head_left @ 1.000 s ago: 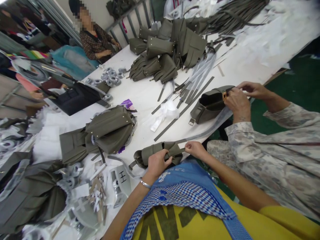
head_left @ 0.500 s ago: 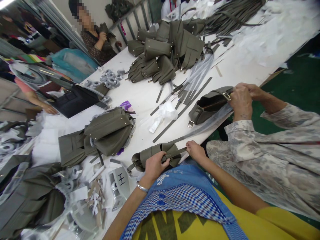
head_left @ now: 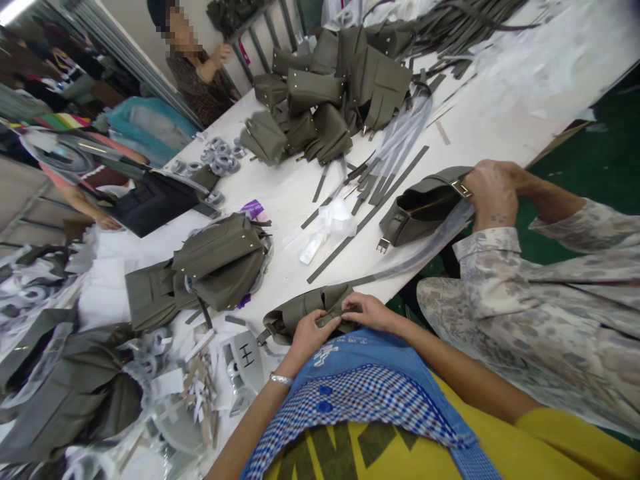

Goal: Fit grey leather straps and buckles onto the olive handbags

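An olive-grey bag point(head_left: 293, 312) lies at the table's near edge, against my blue apron. My left hand point(head_left: 311, 333) is closed on the bag's near side, thumb and fingers pressed together on the leather. Right beside it, my right hand point(head_left: 367, 311) pinches a narrow strap of the same bag. The fingertips of both hands nearly meet there, and they partly cover the strap and fittings. To the right, a co-worker's hands point(head_left: 495, 190) hold a strap with a buckle on a similar open bag point(head_left: 425, 207).
A heap of olive bags point(head_left: 320, 93) stands at the far side. Loose strips point(head_left: 345, 250) and crumpled white paper point(head_left: 330, 223) lie mid-table. More bags point(head_left: 220, 260), tape rolls point(head_left: 220, 157) and a grey tape dispenser marked H point(head_left: 247, 357) are on the left. Another person point(head_left: 200, 73) stands behind the table.
My right hand has moved left along the strap, close to my left hand. Across the table, the person's hand is raised and empty, and another bag lies at the heap's left.
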{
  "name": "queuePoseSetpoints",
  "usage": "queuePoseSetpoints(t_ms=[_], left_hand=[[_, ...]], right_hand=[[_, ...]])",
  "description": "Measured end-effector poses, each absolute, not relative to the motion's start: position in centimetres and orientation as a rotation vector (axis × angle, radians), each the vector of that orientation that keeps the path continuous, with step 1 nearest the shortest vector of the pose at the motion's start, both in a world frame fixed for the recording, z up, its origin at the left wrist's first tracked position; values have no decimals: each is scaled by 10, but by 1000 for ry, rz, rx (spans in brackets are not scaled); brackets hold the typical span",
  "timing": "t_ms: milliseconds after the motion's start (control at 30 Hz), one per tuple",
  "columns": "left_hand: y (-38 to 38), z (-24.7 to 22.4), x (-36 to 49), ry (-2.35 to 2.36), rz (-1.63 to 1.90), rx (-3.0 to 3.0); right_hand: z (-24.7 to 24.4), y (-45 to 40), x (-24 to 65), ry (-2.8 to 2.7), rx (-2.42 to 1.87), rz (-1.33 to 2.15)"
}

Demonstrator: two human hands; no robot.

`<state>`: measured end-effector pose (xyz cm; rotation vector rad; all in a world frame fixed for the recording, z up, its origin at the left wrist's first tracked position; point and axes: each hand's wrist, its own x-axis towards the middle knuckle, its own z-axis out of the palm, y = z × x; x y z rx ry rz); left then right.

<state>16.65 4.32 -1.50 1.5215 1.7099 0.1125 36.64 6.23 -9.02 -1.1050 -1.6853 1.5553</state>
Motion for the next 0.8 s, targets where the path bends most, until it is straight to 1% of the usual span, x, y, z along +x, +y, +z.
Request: queuePoseSetpoints(t_ms=[133, 300, 433, 667, 800], left_hand=[[47, -20, 168, 1695, 120, 1544], [53, -22, 171, 1749, 62, 1618], [54, -21, 173, 1756, 67, 1666], [54, -23, 174, 1734, 111, 1639], [54, -24, 173, 1728, 110, 1604]], right_hand=[[-89, 67, 365, -1628, -1053, 1679], [-91, 65, 360, -1611, -1090, 1614], [-92, 65, 360, -1511, -1129, 1650], [-90, 72, 363, -1554, -1133, 1640], [-91, 71, 360, -1529, -1103, 1702]])
